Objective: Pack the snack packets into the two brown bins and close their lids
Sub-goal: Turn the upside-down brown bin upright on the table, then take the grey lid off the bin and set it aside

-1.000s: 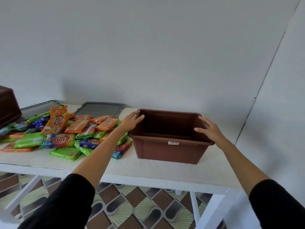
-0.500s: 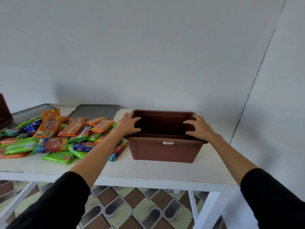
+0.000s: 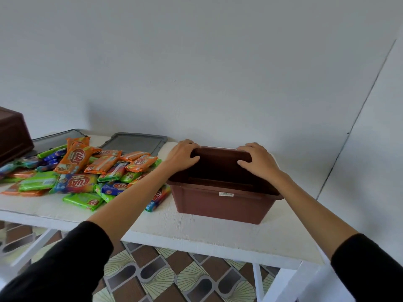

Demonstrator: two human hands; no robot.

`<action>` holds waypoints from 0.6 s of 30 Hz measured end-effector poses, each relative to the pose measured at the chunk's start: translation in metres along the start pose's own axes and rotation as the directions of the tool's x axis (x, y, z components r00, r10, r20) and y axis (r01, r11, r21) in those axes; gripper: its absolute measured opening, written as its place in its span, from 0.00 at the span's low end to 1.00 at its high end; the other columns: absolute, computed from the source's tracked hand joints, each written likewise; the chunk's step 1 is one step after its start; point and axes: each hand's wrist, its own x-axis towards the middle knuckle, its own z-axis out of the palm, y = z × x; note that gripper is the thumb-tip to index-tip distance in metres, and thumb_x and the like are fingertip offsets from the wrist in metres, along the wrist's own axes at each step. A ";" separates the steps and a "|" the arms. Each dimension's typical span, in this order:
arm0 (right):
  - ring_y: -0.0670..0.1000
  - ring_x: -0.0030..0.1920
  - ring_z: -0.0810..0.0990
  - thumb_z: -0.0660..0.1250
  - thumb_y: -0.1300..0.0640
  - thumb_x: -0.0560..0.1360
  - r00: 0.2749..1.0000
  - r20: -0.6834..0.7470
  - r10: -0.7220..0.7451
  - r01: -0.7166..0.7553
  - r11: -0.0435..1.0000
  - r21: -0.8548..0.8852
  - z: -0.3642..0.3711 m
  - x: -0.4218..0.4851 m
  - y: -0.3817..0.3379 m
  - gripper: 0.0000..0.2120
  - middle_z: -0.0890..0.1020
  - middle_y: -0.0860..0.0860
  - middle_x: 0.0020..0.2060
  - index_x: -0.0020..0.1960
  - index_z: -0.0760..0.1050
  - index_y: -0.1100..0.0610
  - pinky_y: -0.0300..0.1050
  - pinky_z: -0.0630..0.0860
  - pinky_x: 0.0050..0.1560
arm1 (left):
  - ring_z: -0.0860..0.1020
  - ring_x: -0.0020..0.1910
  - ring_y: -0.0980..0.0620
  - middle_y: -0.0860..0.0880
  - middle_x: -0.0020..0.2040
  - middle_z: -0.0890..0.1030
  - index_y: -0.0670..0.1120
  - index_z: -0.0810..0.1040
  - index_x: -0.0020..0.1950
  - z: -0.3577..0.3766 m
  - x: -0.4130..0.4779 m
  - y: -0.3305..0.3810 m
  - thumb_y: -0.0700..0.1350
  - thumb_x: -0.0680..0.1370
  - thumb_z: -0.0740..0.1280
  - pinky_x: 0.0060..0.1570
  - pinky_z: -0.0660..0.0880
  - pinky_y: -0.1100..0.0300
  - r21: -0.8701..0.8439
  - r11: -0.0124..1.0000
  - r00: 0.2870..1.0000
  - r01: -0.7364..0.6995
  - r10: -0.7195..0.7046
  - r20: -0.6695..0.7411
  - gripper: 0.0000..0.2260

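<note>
A person in black sleeves stands at a white table (image 3: 196, 232), both bare hands set on the far rim of an open brown bin (image 3: 220, 203) that sits on the tabletop toward its right end, close to the wall. The left hand (image 3: 182, 154) curls over the bin's far left corner, fingers pressed together and hooked across the rim; the right hand (image 3: 258, 160) grips the far rim near its right corner, fingers lightly spread, tips dipping inside the bin. The bin looks empty from here, its long axis running left to right across the table. The snack packets (image 3: 87, 171), orange, green and blue, lie heaped just left of the bin, the nearest one close by its left wall and partly hidden under the left forearm. That puts the pile on the left hand's side, so that hand seems the likelier to reach for the first packet, sweeping leftward from the rim. Two grey lids (image 3: 135, 143) lie flat behind the pile, left of the bin, and a second brown bin (image 3: 13, 136) shows partly at the frame's left edge, well apart. Packing appears not yet begun.
</note>
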 end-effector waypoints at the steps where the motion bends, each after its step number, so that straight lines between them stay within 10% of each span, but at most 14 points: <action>1: 0.53 0.70 0.65 0.65 0.52 0.75 1.000 -0.004 -0.019 0.019 1.000 0.016 -0.002 0.007 -0.005 0.21 0.69 0.53 0.68 0.68 0.69 0.51 0.51 0.65 0.68 | 0.69 0.65 0.44 0.43 0.65 0.71 0.46 0.73 0.64 -0.003 0.005 0.000 0.46 0.76 0.64 0.64 0.67 0.52 -0.036 0.999 0.999 0.030 -0.030 -0.014 0.17; 18: 0.56 0.62 0.73 0.65 0.54 0.75 0.951 0.099 -0.294 0.272 0.944 0.190 0.073 0.200 -0.161 0.21 0.74 0.58 0.62 0.67 0.70 0.53 0.45 0.70 0.57 | 0.74 0.60 0.45 0.41 0.60 0.77 0.43 0.75 0.62 -0.094 0.056 -0.174 0.46 0.77 0.65 0.57 0.69 0.57 -0.036 0.910 0.910 0.412 -0.413 -0.022 0.15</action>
